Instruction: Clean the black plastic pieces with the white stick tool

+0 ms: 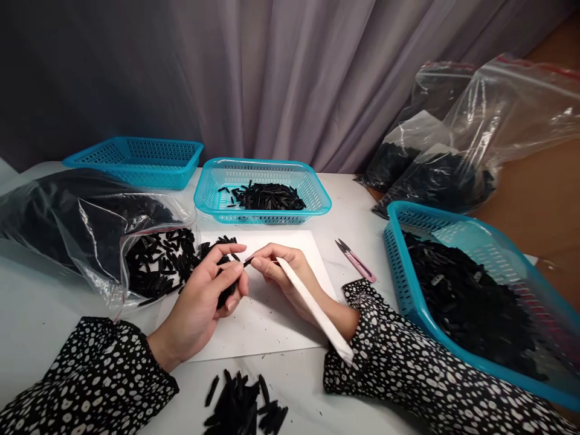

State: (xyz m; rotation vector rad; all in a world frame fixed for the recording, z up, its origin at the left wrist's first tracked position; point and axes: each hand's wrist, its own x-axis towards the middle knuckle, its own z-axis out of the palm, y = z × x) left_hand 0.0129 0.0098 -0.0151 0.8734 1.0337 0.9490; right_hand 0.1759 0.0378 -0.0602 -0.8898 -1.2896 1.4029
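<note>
My left hand (pixel 197 305) is closed over a small bunch of black strips (pixel 225 295) in its curled fingers. One thin black strip (pixel 248 261) sticks out past its thumb toward my right hand (pixel 294 275). The right fingertips are pinched at the far end of that strip; whether they grip it is hard to make out. A long, flat white tool (pixel 315 311) rests in the right hand, running back over the wrist; its tip is hidden by the fingers. Under both hands lies a white sheet (pixel 267 332), specked with black bits.
Loose black strips (pixel 238 405) lie in front. A plastic bag (pixel 90 223) spills more at left. Blue baskets stand behind (pixel 263 212), at back left (pixel 136 172) and at right (pixel 410 284). Pink thread snips (pixel 356 261) lie near the right sleeve; filled bags (pixel 439 175) sit behind.
</note>
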